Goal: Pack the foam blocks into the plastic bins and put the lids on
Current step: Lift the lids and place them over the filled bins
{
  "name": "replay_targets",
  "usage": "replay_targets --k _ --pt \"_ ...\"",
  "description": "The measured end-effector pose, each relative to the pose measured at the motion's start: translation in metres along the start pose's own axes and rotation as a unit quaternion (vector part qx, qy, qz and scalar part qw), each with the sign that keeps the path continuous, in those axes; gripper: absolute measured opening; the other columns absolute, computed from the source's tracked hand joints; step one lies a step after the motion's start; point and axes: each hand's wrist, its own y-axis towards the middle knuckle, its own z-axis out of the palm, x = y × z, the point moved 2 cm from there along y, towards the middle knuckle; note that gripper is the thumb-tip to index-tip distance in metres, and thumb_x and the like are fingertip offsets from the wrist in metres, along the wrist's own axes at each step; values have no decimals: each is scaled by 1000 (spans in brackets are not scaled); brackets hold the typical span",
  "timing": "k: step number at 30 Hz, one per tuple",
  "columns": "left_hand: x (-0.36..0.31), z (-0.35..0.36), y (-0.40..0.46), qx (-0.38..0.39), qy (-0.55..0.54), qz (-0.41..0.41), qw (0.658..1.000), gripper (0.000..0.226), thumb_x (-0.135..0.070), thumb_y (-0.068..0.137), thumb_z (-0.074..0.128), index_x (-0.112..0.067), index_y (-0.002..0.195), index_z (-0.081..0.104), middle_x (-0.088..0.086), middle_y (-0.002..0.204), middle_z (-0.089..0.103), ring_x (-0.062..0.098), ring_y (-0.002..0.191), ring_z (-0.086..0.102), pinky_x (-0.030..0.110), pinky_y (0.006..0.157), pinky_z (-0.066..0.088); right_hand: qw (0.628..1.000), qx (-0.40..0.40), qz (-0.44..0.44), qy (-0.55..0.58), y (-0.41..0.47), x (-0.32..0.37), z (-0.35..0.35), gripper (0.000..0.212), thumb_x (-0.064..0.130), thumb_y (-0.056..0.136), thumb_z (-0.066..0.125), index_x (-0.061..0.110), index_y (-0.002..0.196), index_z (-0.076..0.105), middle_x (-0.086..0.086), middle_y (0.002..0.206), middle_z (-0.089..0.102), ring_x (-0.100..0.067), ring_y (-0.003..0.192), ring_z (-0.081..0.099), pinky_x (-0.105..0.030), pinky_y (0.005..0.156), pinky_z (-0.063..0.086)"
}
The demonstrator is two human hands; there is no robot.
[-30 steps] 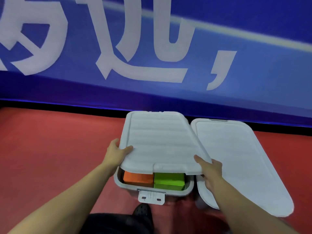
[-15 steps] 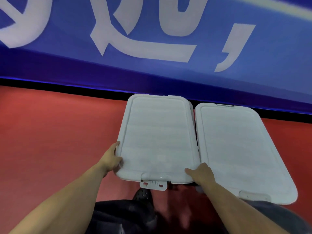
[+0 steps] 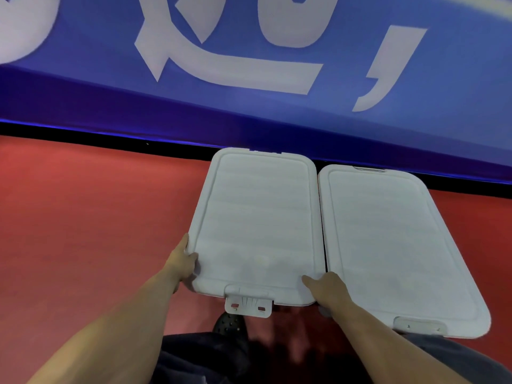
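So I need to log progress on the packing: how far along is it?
Nearly finished. The right lid sits flat on its bin. The left lid is down too, with the left hand and right hand gripping its near corners. Its front latch still sticks out, apparently unfastened. The foam blocks are hidden.

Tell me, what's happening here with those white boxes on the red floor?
A person is closing storage bins. The left hand and right hand grip the near corners of the white ribbed plastic lid, which lies flat on the left bin, its front latch sticking out, not folded against the lid. The second white lid covers the bin beside it. Both sit on the red floor.
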Motion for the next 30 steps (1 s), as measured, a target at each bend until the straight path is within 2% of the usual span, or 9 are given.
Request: replay_targets --k 3,6,11,14,16,19,21,24,30 --pt "-2 3 3 -19 29 -6 999 72 -9 101 51 -30 160 18 14 156 39 39 135 44 48 115 36 999 4 14 49 -6 1 0 79 43 90 70 -6 141 35 -16 132 55 -32 120 56 -32 92 44" --pt "-6 2 3 -7 51 -12 999 73 -12 101 51 -36 160 15 14 154 42 41 132 45 52 112 39 998 7 -6 64 -10 4 1 87 39 90 71 1 150 23 -15 141 50 -32 127 52 -35 104 41" --pt "-3 -1 2 8 109 -1 994 74 -17 102 49 -36 161 8 16 154 41 43 130 47 53 109 42 996 -18 -31 -76 -12 2 2 72 49 88 67 4 137 40 -13 133 58 -31 120 57 -35 96 47" --pt "0 2 -4 -6 191 -34 981 78 -39 99 52 -40 159 3 25 153 31 46 132 40 54 111 39 982 -47 -49 -173 -16 3 -3 66 58 86 63 8 128 49 -9 122 62 -29 110 61 -33 83 49" --pt "-12 8 -17 -32 292 -13 956 87 -60 92 53 -37 158 2 21 157 14 42 143 23 57 117 28 963 -93 -73 -243 -24 9 -8 61 62 86 60 12 122 56 -7 117 60 -27 109 59 -33 79 46" --pt "-35 25 -36 -2 393 162 905 101 -74 85 54 -30 160 2 12 166 3 32 153 5 51 122 6 923 -179 -173 -295 -32 22 -3 62 63 86 60 18 129 56 -6 122 51 -25 114 51 -34 88 46" --pt "-38 39 -46 64 412 266 869 102 -73 81 61 -30 159 12 10 165 9 29 153 7 47 125 6 924 -140 -244 -260 -32 26 8 63 60 88 60 22 138 54 -5 136 47 -24 126 45 -35 102 42" --pt "-22 60 -57 136 475 304 815 107 -75 71 67 -31 155 16 7 162 9 29 151 6 55 123 6 919 -2 -279 -278 -31 20 27 74 58 92 59 29 155 35 -1 166 19 -20 152 17 -36 123 19" --pt "5 81 -62 86 616 314 717 128 -83 72 57 -23 157 -18 18 164 -21 40 152 -16 71 116 -1 926 10 -277 -258 -27 13 31 80 59 90 62 36 157 26 8 168 8 -14 155 7 -35 125 15"
